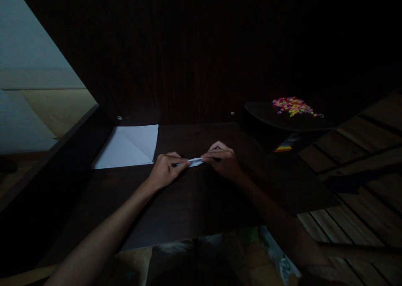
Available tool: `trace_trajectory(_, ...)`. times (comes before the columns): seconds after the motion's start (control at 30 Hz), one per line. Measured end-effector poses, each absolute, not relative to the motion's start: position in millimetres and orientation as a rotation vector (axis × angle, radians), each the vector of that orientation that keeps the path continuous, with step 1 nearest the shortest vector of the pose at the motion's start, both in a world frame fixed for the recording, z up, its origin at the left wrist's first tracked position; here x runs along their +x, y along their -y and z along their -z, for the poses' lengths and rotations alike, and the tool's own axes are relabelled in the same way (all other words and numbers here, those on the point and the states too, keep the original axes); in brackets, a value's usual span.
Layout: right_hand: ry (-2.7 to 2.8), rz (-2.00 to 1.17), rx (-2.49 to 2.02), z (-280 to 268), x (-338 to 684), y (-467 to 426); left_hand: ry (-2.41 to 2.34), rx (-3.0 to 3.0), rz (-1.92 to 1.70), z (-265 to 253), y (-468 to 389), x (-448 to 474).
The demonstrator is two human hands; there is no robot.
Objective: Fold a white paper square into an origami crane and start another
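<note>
Forearms (106, 225) reach over the bench (176, 219); light is poor.

Left to right: paper stack (130, 150) at the bench's far left corner, diagonal line across the top sheet. Left hand (165, 168), near the stack's near right corner, pinches one end of a folded paper (196, 162). Folded paper lies between the hands, nearer the bench's far edge than its near edge; cannot tell whether it touches the surface. Right hand (224, 160) pinches the other end, fingers curled. Beside the bench's far right corner, a shelf (262, 110) carries small coloured pieces (293, 106), too small to identify.

Judgement: step in hand appears to be creasing a narrow fold. Next move probably calls for even pressure along it, edges kept aligned.
</note>
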State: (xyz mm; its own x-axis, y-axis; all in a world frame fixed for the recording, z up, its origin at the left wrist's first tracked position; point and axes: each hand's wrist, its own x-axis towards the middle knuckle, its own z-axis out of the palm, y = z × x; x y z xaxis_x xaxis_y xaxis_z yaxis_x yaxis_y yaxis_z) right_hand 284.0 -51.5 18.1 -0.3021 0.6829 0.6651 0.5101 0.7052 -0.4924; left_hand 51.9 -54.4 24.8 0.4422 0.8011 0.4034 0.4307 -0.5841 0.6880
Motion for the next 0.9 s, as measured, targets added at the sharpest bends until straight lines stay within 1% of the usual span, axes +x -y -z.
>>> trace_trajectory(0.27, 1.953, -0.284, -0.941, -20, 290, 49, -1.024, 2.228, -1.037, -29, 51, 46)
trace_trajectory(0.63, 1.87, -0.422, -1.045, -23, 294, 48, -1.023, 2.073, -1.113, -36, 52, 45)
trace_trajectory(0.9, 1.86, -0.448, -0.963, -24, 292, 48, -1.08, 2.035, -1.12, -36, 53, 43)
